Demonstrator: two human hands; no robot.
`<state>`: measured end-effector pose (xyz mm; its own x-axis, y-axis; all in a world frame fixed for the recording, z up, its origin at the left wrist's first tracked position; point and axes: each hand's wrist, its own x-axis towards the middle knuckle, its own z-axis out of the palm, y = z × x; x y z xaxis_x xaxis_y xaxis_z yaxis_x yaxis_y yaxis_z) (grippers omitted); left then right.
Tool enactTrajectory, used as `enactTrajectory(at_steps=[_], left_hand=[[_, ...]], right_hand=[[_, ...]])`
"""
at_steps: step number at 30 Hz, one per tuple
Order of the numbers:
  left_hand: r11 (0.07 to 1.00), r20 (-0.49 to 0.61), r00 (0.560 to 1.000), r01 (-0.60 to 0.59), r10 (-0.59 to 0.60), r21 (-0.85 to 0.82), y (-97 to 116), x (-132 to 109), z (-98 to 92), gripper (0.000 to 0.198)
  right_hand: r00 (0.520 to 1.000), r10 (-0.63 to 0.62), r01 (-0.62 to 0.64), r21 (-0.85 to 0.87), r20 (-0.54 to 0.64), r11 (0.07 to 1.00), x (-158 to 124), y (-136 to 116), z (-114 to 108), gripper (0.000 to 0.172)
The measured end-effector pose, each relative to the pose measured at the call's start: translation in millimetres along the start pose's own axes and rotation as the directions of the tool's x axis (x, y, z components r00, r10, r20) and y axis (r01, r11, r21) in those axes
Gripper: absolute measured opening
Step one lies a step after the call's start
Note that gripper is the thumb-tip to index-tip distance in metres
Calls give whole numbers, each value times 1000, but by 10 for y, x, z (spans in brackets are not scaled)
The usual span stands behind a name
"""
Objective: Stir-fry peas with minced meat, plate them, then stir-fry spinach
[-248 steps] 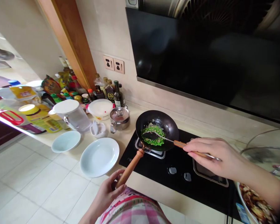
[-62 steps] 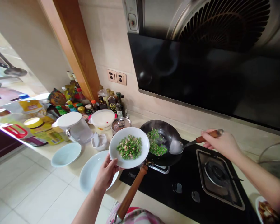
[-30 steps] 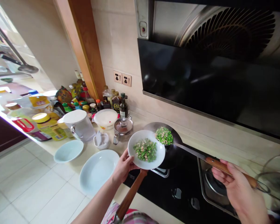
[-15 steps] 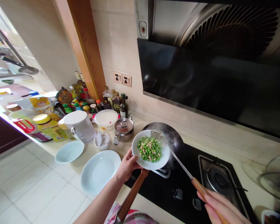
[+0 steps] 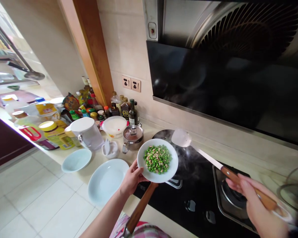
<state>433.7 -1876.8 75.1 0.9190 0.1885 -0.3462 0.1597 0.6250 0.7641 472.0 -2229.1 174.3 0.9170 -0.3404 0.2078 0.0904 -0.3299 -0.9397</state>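
My left hand (image 5: 134,177) grips the left rim of a white plate (image 5: 172,170) heaped with green peas and small pale bits (image 5: 158,158). The plate is held above the front of a dark wok (image 5: 161,135), whose wooden handle (image 5: 142,206) points toward me under my left wrist. Wrapped round the wooden handle of a spatula (image 5: 206,155) is my right hand (image 5: 255,198), over the right burner. The spatula's broad blade (image 5: 181,138) is raised over the steaming wok, apart from the plate. Most of the wok's inside is hidden behind the plate.
On the counter to the left are an oval plate (image 5: 108,180), a pale bowl (image 5: 76,161), a lidded steel pot (image 5: 133,135) and a pitcher (image 5: 86,132). Several bottles (image 5: 132,114) stand by the wall. A range hood (image 5: 213,89) overhangs the black cooktop (image 5: 173,205).
The spatula has lifted away from the plate's rim, and my right hand has moved right and up with it. My left hand and the plate have shifted slightly left.
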Motion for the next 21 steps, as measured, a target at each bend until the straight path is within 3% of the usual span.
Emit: enactTrajectory(at_steps=[4, 9, 11, 12, 13, 14, 16, 17, 18, 19, 21], left_hand=[[1000, -76, 997, 9, -9, 2, 43, -179, -205, 68], [999, -164, 986, -33, 31, -12, 76, -421, -507, 68], [999, -204, 978, -45, 39, -24, 83, -497, -587, 67], [998, -223, 974, -45, 37, -31, 88, -528, -615, 68], [998, -242, 970, -45, 34, -38, 94, -555, -636, 68], [998, -260, 965, -46, 32, -45, 100, -576, -650, 69], [997, -280, 959, -55, 39, -51, 112, -601, -663, 70], [997, -285, 957, -63, 46, -50, 115, -604, -664, 71], [996, -287, 956, -70, 53, -49, 117, -602, -664, 71], [996, -287, 956, -74, 57, -48, 116, -595, -664, 71], [996, -281, 958, -76, 59, -52, 109, -572, -666, 71]], right_hand=[[998, 38, -28, -149, 58, 988, 472, 98, 251, 42], [978, 106, -100, -41, 181, 994, 689, 300, 689, 45], [963, 50, -48, -13, 265, 999, 671, 259, 811, 43], [948, -34, 43, -24, 316, 999, 652, 220, 852, 38], [912, -148, 180, -49, 384, 982, 628, 178, 881, 31], [845, -272, 343, -74, 461, 937, 597, 140, 902, 25], [627, -459, 628, -61, 629, 776, 508, 90, 927, 19], [523, -495, 709, -30, 694, 705, 447, 79, 932, 20], [448, -509, 750, 1, 735, 662, 374, 75, 930, 21], [405, -513, 765, 27, 757, 643, 294, 73, 920, 21], [365, -508, 762, 63, 780, 644, 143, 60, 868, 18]])
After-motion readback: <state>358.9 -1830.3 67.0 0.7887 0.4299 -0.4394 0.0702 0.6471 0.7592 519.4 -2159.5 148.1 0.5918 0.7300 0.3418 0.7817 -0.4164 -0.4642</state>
